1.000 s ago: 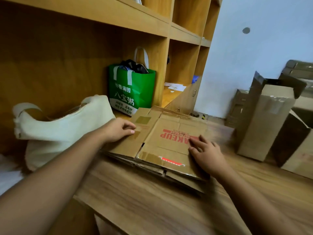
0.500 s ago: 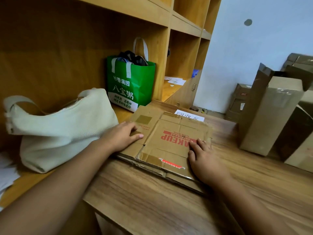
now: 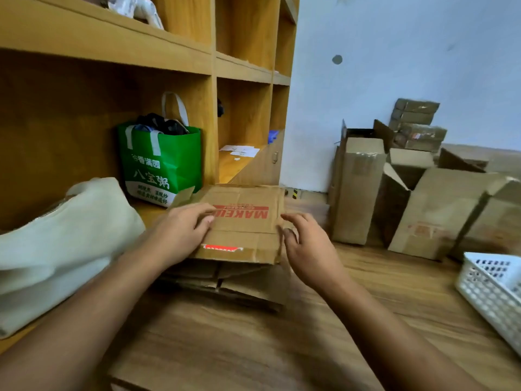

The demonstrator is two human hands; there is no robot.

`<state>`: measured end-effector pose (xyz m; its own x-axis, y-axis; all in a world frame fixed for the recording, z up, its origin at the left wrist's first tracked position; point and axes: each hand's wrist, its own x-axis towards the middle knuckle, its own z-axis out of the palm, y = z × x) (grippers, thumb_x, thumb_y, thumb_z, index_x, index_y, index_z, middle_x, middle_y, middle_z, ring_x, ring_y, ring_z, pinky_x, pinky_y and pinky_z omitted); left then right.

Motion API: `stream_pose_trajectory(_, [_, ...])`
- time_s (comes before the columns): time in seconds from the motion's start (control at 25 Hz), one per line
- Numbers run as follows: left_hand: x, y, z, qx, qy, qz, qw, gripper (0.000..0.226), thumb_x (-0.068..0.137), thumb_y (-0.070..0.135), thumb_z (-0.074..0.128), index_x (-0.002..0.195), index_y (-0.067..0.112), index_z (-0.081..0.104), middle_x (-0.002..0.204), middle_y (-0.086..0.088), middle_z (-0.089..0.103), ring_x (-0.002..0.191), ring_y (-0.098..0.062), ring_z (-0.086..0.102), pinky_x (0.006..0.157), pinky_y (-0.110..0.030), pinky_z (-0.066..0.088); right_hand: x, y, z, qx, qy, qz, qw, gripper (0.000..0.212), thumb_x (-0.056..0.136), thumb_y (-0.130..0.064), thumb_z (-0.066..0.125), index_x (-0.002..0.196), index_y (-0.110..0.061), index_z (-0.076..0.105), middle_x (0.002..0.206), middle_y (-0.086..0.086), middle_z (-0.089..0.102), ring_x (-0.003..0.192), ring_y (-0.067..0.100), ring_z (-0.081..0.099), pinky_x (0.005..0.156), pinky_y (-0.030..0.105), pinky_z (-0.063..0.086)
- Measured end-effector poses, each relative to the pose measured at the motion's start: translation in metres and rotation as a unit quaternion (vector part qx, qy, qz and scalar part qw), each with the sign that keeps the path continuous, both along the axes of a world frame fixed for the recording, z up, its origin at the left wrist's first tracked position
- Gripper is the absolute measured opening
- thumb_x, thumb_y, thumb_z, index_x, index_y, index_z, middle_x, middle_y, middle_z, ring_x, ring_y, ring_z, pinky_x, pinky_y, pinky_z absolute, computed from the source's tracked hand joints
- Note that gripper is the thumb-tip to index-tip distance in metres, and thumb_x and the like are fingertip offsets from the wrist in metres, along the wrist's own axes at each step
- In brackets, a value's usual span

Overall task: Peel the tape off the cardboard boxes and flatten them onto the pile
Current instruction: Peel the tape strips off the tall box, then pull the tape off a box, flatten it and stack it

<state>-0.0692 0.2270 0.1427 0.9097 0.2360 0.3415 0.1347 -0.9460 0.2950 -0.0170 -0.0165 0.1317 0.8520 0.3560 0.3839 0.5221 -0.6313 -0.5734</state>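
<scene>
A flattened cardboard box [image 3: 242, 235] with red "MAKEUP" lettering lies on top of the pile [image 3: 248, 286] of flat cardboard on the wooden surface. A strip of red tape [image 3: 222, 247] runs near its front edge, which sits slightly above the pile. My left hand [image 3: 180, 235] is on the box's left part with bent fingers gripping it. My right hand [image 3: 310, 249] hovers at the box's right edge, fingers apart, holding nothing. Several unflattened boxes stand to the right: a tall one [image 3: 355, 187] and a wider one [image 3: 439, 210].
A green tote bag [image 3: 160, 167] and a cream bag [image 3: 56, 244] sit to the left under the wooden shelf unit [image 3: 242, 66]. A white plastic basket [image 3: 493, 292] is at the right edge. Taped packages [image 3: 417, 125] are stacked against the wall.
The flattened box has turned square to me on the pile. My right hand has come off its top and now sits at its right edge. The view has swung right.
</scene>
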Motion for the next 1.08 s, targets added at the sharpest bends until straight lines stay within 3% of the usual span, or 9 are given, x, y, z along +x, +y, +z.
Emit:
stream_pose_trajectory(0.28, [-0.024, -0.132, 0.019, -0.052, -0.052, -0.186, 0.98, 0.039, 0.099, 0.05, 0.05, 0.136, 0.044, 0.057, 0.146, 0.023, 0.049, 0.137, -0.001, 0.042, 0.111, -0.032, 0.039, -0.05, -0.115, 0.017, -0.004, -0.015, -0.03, 0.999, 0.04, 0.102, -0.019, 0.05, 0.141, -0.029, 0.053, 0.139, -0.016, 0.051, 0.127, -0.001, 0.047, 0.106, 0.015, 0.035])
stream_pose_trajectory(0.44, [-0.036, -0.199, -0.006, -0.019, -0.027, -0.259, 0.965, 0.042, 0.099, 0.056, 0.045, 0.14, 0.049, 0.051, 0.144, 0.033, 0.04, 0.132, 0.017, 0.024, 0.112, -0.018, 0.026, -0.077, -0.18, -0.004, -0.023, 0.0, -0.048, 0.999, 0.04, 0.1, -0.02, 0.052, 0.139, -0.03, 0.054, 0.136, -0.017, 0.051, 0.127, -0.001, 0.046, 0.106, 0.014, 0.033])
stream_pose_trajectory(0.6, [-0.028, -0.241, -0.052, -0.026, 0.044, -0.283, 0.958, 0.051, 0.097, 0.067, 0.037, 0.145, 0.05, 0.042, 0.142, 0.038, 0.027, 0.143, 0.009, 0.025, 0.114, -0.015, 0.019, -0.096, -0.229, -0.03, -0.027, 0.016, -0.06, 0.998, 0.039, 0.097, -0.02, 0.052, 0.136, -0.025, 0.057, 0.127, -0.011, 0.054, 0.121, 0.004, 0.05, 0.102, 0.008, 0.03])
stream_pose_trajectory(0.72, [-0.019, -0.252, -0.093, -0.024, 0.074, -0.304, 0.949, 0.085, 0.077, 0.09, 0.016, 0.147, 0.049, 0.039, 0.15, 0.034, 0.026, 0.147, 0.005, 0.023, 0.113, -0.01, 0.012, -0.1, -0.25, -0.042, -0.035, 0.022, -0.057, 0.998, 0.04, 0.096, -0.021, 0.049, 0.136, -0.022, 0.057, 0.127, -0.006, 0.052, 0.122, 0.008, 0.05, 0.102, 0.007, 0.029])
stream_pose_trajectory(0.88, [-0.014, -0.249, -0.114, -0.002, 0.06, -0.284, 0.957, 0.081, 0.072, 0.083, 0.01, 0.142, 0.056, 0.04, 0.146, 0.04, 0.022, 0.142, 0.012, 0.021, 0.109, -0.009, 0.015, -0.104, -0.263, -0.044, -0.038, 0.035, -0.053, 0.997, 0.039, 0.1, -0.017, 0.051, 0.138, -0.023, 0.056, 0.131, -0.006, 0.05, 0.123, 0.008, 0.05, 0.102, 0.007, 0.028])
stream_pose_trajectory(0.96, [-0.013, -0.251, -0.116, 0.018, 0.044, -0.288, 0.957, 0.079, 0.074, 0.083, 0.01, 0.136, 0.054, 0.048, 0.142, 0.039, 0.031, 0.138, 0.014, 0.027, 0.106, -0.006, 0.018, -0.107, -0.267, -0.033, -0.019, 0.027, -0.044, 0.998, 0.038, 0.099, -0.017, 0.053, 0.136, -0.024, 0.057, 0.128, -0.008, 0.051, 0.119, 0.007, 0.053, 0.103, 0.011, 0.033])
stream_pose_trajectory(1.08, [-0.018, -0.25, -0.119, 0.008, 0.052, -0.307, 0.95, 0.07, 0.097, 0.073, 0.018, 0.115, 0.036, 0.074, 0.122, 0.017, 0.07, 0.12, 0.007, 0.048, 0.105, -0.003, 0.021, -0.105, -0.283, -0.001, 0.018, 0.021, -0.042, 0.999, 0.038, 0.099, -0.021, 0.058, 0.135, -0.031, 0.057, 0.121, -0.017, 0.052, 0.108, 0.003, 0.056, 0.099, 0.014, 0.041])
